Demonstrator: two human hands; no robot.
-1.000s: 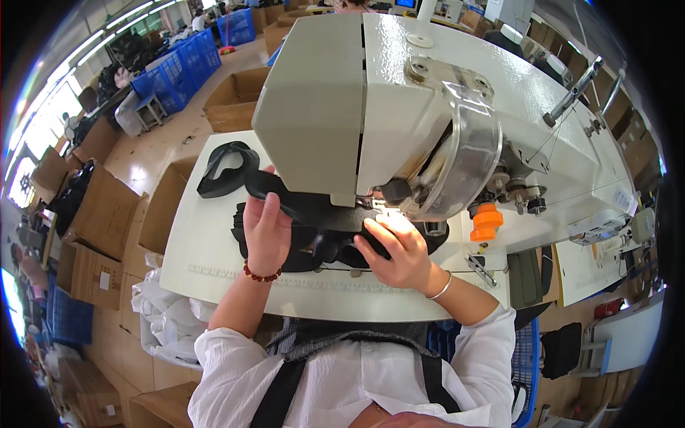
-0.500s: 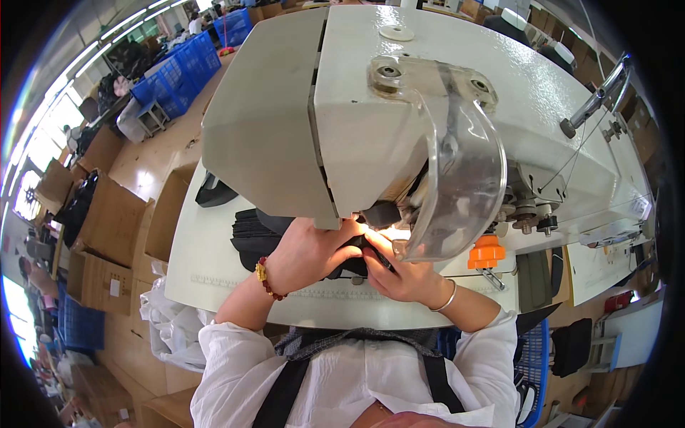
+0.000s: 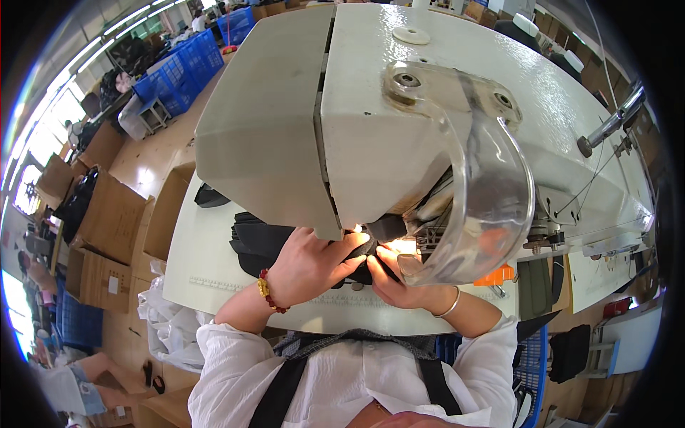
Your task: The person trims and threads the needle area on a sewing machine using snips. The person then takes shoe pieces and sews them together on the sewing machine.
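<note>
Pressing down on black fabric [image 3: 264, 242], the left hand [image 3: 314, 260] lies flat with its fingers spread and pointing right toward the lit spot under the sewing machine [image 3: 399, 121]. The right hand [image 3: 399, 282] meets it from the near right, fingers curled and pinching the fabric edge just beside the light; its thumb shows behind the clear guard [image 3: 478, 214]. The fabric sits on the white desk [image 3: 207, 271], bunched to the left of the hands and running under the machine's head, where it goes out of sight. A red bead bracelet [image 3: 270, 294] rings the left wrist, a thin bangle [image 3: 449, 307] the right. Cardboard boxes [image 3: 114, 228] stand on the floor at the left, with blue crates [image 3: 182, 71] farther off.
</note>
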